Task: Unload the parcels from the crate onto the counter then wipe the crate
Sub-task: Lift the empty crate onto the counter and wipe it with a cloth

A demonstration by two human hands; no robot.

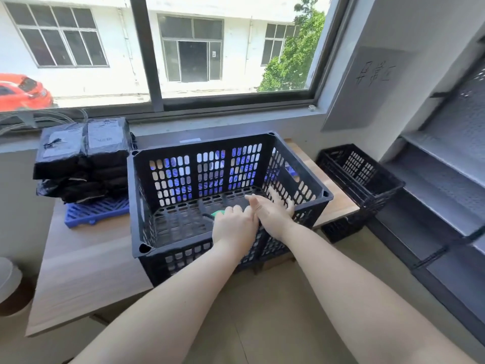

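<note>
Standing on the pale wooden counter [86,261], the black perforated plastic crate [183,164] sits with its near right corner overhanging the counter's near edge. No parcels show inside it; its slotted floor is visible. Both bare hands reach over the near wall into the crate, side by side and touching. The left hand [233,227] has its fingers curled around a small green item [218,213], only a sliver of which shows beyond the knuckles; what it is cannot be told. The right hand [273,208] lies with straight fingers pressed flat against the inside of the crate's right wall, thumb pointing to the far left; its fingertips are blurred.

To the left of the crate, just beside its far left corner, a stack of black plastic-wrapped parcels [84,158] with pale labels on top rests on a blue slatted plastic pallet [97,212] lying on the counter. Blue shows through the crate's far wall slots; its source cannot be told.

To the right, below counter level, a second black perforated crate [359,177] stands against grey metal shelving [443,179]. Beyond the counter, a dark-framed window [147,53] gives onto a white building, a red car [23,91] and a green tree [294,61].
</note>
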